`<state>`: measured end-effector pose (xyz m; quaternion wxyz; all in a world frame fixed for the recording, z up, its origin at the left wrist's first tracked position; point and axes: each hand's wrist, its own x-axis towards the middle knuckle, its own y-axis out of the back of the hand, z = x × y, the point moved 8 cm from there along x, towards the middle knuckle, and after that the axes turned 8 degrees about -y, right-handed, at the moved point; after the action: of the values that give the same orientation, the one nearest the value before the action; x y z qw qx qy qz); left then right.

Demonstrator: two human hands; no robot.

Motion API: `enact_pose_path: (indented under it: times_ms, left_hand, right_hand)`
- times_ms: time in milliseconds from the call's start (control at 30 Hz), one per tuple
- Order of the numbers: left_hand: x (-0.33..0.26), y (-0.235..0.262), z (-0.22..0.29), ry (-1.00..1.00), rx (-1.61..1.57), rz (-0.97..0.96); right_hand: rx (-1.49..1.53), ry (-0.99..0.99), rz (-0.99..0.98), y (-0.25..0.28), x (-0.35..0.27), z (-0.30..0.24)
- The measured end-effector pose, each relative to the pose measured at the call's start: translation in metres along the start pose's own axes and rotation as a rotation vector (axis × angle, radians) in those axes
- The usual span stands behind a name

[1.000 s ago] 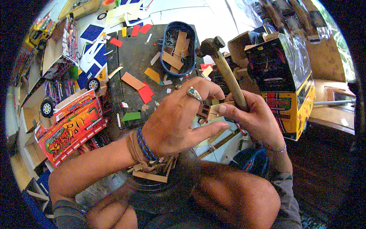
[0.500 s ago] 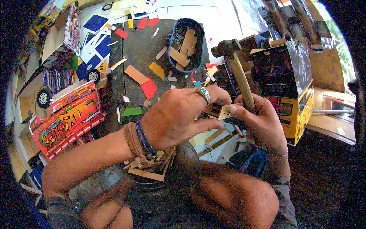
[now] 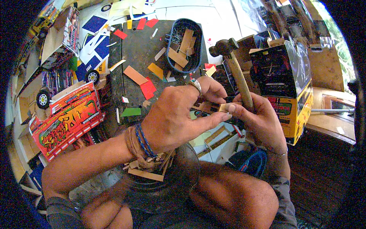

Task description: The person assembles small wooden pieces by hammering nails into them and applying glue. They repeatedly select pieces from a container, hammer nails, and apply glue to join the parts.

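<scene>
My right hand [image 3: 265, 120] is closed around the wooden handle of a hammer [image 3: 241, 76], whose dark head points up and away. Its thumb also presses a small pale piece of wood [image 3: 224, 108]. From the left, my left hand [image 3: 173, 112] reaches across, with its thumb tip against the same piece near my right thumb and its fingers curled beyond it. A dark, partly printed panel [image 3: 206, 107] shows between my hands, mostly hidden by the fingers.
A blue oval tray [image 3: 168, 57] holds nails and wood strips on the dark worktop [image 3: 131, 42]. Toy truck bodies, one red [image 3: 66, 120] and one black-and-yellow [image 3: 291, 114], flank me. Below my left wrist, a round container [image 3: 187, 171] holds wood scraps. Coloured cuttings lie around.
My left thumb has moved up and right onto the small piece of wood. The piece has turned slightly in my fingers. The hammer has shifted a little to the left.
</scene>
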<state>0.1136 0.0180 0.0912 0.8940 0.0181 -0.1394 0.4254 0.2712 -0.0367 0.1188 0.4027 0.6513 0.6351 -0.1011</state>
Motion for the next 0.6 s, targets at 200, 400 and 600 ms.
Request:
enact_pose_path:
  times_ms: [200, 400, 600]
  left_hand:
    - [0.0, 0.002, 0.002, -0.054, 0.078, -0.069]
    - [0.0, 0.002, 0.009, -0.193, 0.101, -0.029]
    - [-0.001, 0.004, 0.011, -0.169, 0.11, -0.064]
  right_hand:
    - [-0.014, -0.05, -0.009, 0.0, 0.0, 0.002]
    - [0.021, -0.032, 0.023, 0.0, -0.001, 0.001]
    - [-0.017, -0.061, 0.003, 0.0, -0.001, -0.001]
